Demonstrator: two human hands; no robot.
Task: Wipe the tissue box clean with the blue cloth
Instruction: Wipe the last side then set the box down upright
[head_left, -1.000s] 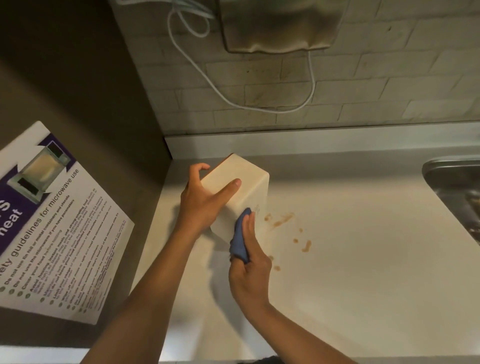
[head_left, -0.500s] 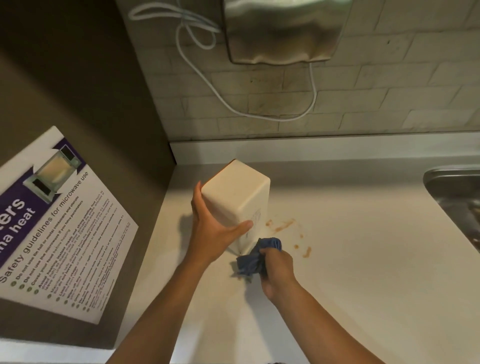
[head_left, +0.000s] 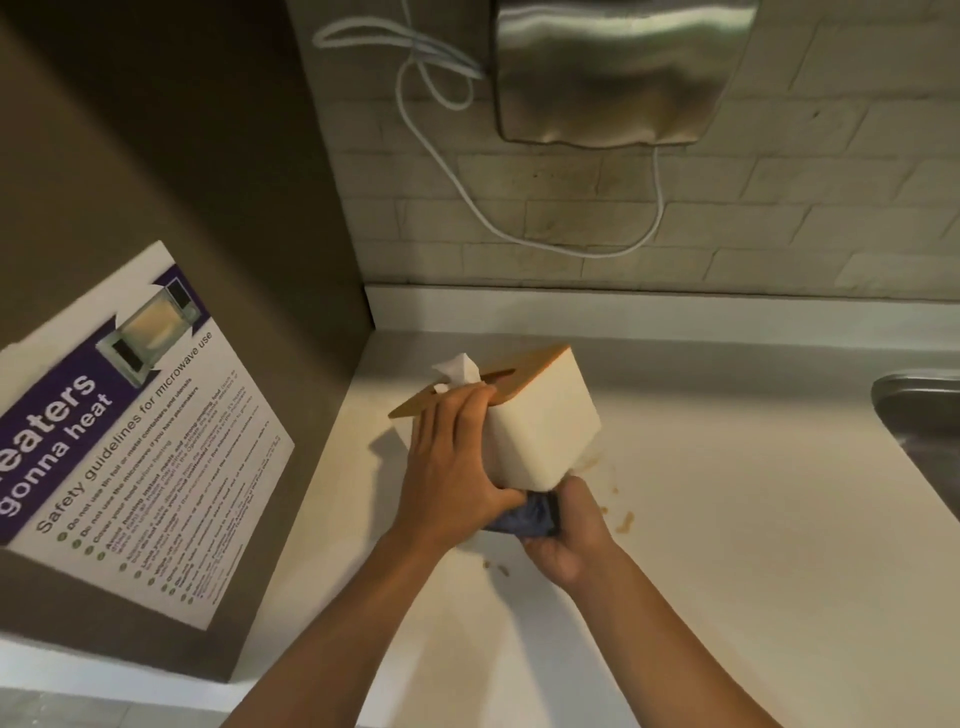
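The cream tissue box (head_left: 540, 426) with a tan wooden lid is tilted above the counter, its lid facing up and left, and a white tissue (head_left: 457, 370) pokes out of the slot. My left hand (head_left: 452, 467) grips the box's left side, fingers over the lid edge and thumb under the near corner. My right hand (head_left: 566, 525) holds the bunched blue cloth (head_left: 524, 517) against the box's lower near face. Most of the cloth is hidden between my hands and the box.
Brown stains (head_left: 626, 519) mark the white counter (head_left: 727, 545) right of my hands. A steel sink (head_left: 919, 415) sits at the right edge. A brown side panel with a microwave safety poster (head_left: 135, 441) stands left. A metal dispenser (head_left: 618, 67) and white cable (head_left: 519, 228) hang on the tiled wall.
The box has been tipped over so its lid and tissue now show. My left hand shifted its grip to the lid side, and my right hand moved the cloth under the box's lower face.
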